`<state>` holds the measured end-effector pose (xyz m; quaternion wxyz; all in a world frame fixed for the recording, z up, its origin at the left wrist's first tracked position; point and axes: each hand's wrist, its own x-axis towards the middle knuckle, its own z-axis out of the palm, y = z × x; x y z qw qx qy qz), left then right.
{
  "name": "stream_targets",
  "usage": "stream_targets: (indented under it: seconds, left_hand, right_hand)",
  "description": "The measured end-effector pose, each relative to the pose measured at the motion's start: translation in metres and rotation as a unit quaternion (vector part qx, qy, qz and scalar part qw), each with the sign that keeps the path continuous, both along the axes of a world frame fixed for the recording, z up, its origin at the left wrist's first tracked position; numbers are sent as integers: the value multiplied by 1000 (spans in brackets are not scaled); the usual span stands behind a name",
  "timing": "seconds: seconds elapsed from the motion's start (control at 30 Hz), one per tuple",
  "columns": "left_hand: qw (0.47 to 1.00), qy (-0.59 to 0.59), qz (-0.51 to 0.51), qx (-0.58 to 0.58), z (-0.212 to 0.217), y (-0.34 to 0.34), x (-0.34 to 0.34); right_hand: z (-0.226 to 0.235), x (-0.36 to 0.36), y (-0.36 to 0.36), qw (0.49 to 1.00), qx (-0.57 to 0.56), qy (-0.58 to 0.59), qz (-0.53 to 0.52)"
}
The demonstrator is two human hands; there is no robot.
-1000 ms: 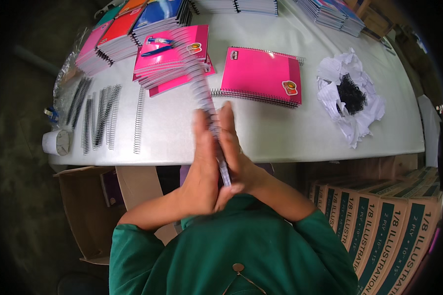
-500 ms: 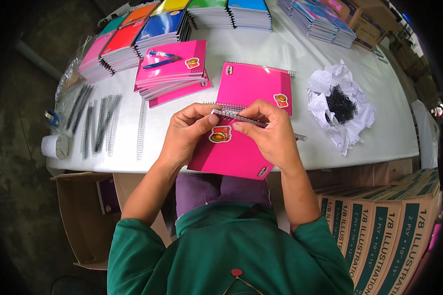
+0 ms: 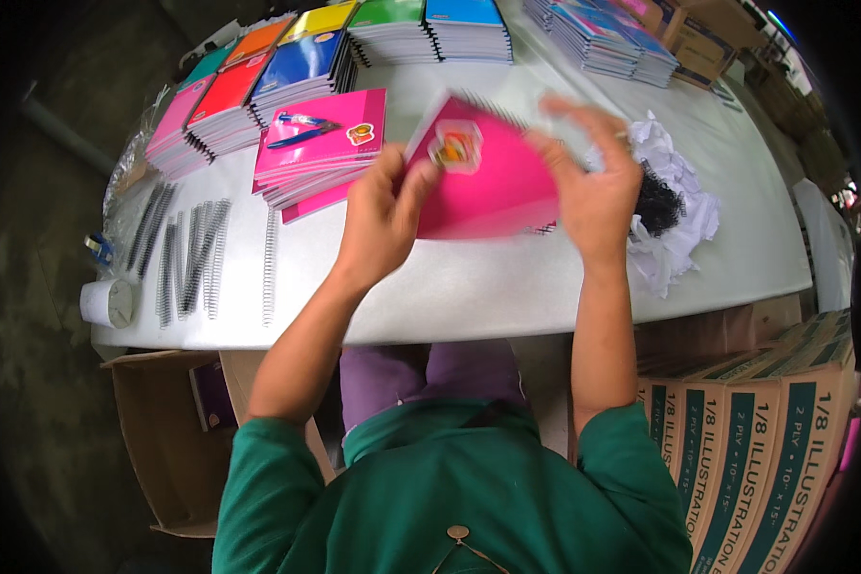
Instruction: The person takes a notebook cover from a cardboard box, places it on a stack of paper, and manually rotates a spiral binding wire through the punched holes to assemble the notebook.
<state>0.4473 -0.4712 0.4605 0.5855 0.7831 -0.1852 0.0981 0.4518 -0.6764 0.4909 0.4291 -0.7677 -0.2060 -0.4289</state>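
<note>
A pink spiral notebook (image 3: 493, 187), smeared by motion, is raised and tilted over the table. Its wire coil (image 3: 493, 110) runs along the far edge, and a camera-shaped sticker shows near its upper left corner. My left hand (image 3: 385, 215) pinches the notebook's left edge between thumb and fingers. At the right edge is my right hand (image 3: 595, 177), blurred, with its fingers spread and the thumb apart from them. Another pink notebook lies mostly hidden underneath. Left of my left hand sits a stack of pink notebooks (image 3: 320, 158) with blue-handled pliers (image 3: 301, 134) on top.
Loose wire coils (image 3: 196, 258) lie at the left beside a white roll (image 3: 107, 302). Colourful notebook stacks (image 3: 301, 67) line the far side. Crumpled white paper (image 3: 684, 239) holds black coil scraps (image 3: 658, 201). Cartons (image 3: 737, 440) stand below right, an open box (image 3: 167, 450) below left.
The notebook has moved up and away from me and turned, its coil now at the far right side. My right hand has left the coil and swung right, its fingers opening.
</note>
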Motion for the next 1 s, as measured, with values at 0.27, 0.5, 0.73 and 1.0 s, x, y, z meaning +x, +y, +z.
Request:
stream_targets:
  seconds: [0.27, 0.5, 0.73, 1.0]
  left_hand:
    - [927, -40, 270, 256, -96, -28, 92]
    - [941, -51, 272, 195, -109, -22, 63]
    - [944, -5, 273, 185, -111, -18, 59]
    - [930, -33, 236, 280, -76, 1, 57]
  right_hand:
    - [-160, 45, -31, 924, 299, 236, -35]
    - [-160, 37, -6, 940, 198, 188, -203]
    - [-166, 40, 0, 936, 241, 172, -191]
    - [-171, 54, -11, 929, 269, 215, -136]
